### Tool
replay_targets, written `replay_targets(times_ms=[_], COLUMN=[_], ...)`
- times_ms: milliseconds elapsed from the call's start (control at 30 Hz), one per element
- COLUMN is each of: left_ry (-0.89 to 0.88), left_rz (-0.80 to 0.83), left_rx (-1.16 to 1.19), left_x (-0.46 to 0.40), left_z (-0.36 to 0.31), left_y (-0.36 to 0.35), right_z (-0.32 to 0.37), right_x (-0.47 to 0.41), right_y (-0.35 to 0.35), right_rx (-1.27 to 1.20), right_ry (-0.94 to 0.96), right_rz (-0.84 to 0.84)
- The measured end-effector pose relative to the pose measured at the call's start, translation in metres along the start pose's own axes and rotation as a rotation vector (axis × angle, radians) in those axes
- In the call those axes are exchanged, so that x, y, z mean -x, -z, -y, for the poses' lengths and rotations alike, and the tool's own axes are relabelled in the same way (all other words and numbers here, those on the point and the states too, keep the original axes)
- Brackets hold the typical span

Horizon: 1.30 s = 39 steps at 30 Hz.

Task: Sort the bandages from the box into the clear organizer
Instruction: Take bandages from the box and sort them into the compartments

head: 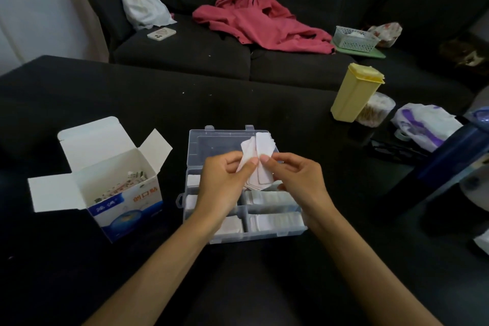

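The organizer (264,234) at centre is showing clear, smooth plastic; the box (124,201) at left is looking like glossy printed cardboard; the bandages (260,156) are appearing as matt white paper; the counter (79,92) is lying under matt black cloth.

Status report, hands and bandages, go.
Left hand and right hand both pinch bandages above clear organizer. Box open, left. Nothing blocking.

A home living room: dark sofa (201,42), pink jacket (254,24) thrown over it.
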<state>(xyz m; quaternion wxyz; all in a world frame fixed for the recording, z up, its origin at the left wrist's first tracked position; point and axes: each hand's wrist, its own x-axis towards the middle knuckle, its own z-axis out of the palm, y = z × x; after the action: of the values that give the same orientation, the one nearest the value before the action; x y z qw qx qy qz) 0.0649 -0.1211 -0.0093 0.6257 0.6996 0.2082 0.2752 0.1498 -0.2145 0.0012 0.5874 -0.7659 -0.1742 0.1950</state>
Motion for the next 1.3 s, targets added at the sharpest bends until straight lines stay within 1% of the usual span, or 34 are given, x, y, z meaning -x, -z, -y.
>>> replay_targets(times_ms=[100,200,300,367,500,633,700,800,833,867,900,1000,1067,1133,1233,1267,1300], left_ry=[0.058,0.214,0.325,0.315,0.24,0.199,0.178,0.181,0.197,0.225,0.259,0.325,0.325,0.315,0.276,0.262,0.255], left_rz=[-0.011,0.041,0.096,0.106,0.071,0.098,0.088,0.014,-0.007,-0.02,-0.024,-0.022,-0.03,-0.033,-0.063,-0.078,-0.092], left_rx=[0.028,0.122,0.155,0.096,-0.065,-0.081,-0.122,-0.124,-0.095,-0.046,0.02,0.177,0.19,0.184,0.152,0.137,0.123], left_x=[-0.002,-0.004,-0.007,-0.007,-0.008,-0.009,-0.01,-0.012,-0.012,-0.012,-0.012,-0.013,-0.013,-0.013,-0.013,-0.014,-0.014], left_z=[0.0,-0.002,-0.002,-0.002,-0.002,-0.003,-0.003,0.0,0.001,0.0,0.0,-0.003,-0.003,-0.003,-0.004,-0.005,-0.005], left_y=[0.002,0.003,0.006,0.007,0.01,0.014,0.017,0.018,0.019,0.019,0.019,0.021,0.022,0.023,0.025,0.026,0.028], right_z=[0.002,0.001,0.001,0.001,0.002,0.003,0.003,0.001,0.001,0.001,0.001,0.003,0.005,0.006,0.006,0.006,0.006], right_x=[-0.001,-0.002,-0.004,-0.004,-0.001,0.0,0.001,0.001,0.001,0.001,0.0,-0.003,-0.005,-0.004,-0.004,-0.005,-0.007], right_y=[0.003,0.004,0.004,0.004,0.003,0.001,-0.003,-0.006,-0.006,-0.006,-0.005,0.001,0.006,0.009,0.011,0.012,0.017], right_rx=[-0.148,-0.313,-0.368,-0.337,-0.252,-0.227,-0.174,-0.039,-0.02,-0.041,-0.107,-0.402,-0.588,-0.696,-0.662,-0.596,-0.466], right_ry=[-0.125,-0.233,-0.259,-0.231,-0.164,-0.2,-0.185,-0.029,0.009,0.007,-0.033,-0.245,-0.367,-0.443,-0.439,-0.408,-0.352], right_rz=[0.083,0.177,0.17,0.137,0.1,0.137,0.137,0.065,0.048,0.049,0.075,0.181,0.233,0.296,0.34,0.344,0.343])
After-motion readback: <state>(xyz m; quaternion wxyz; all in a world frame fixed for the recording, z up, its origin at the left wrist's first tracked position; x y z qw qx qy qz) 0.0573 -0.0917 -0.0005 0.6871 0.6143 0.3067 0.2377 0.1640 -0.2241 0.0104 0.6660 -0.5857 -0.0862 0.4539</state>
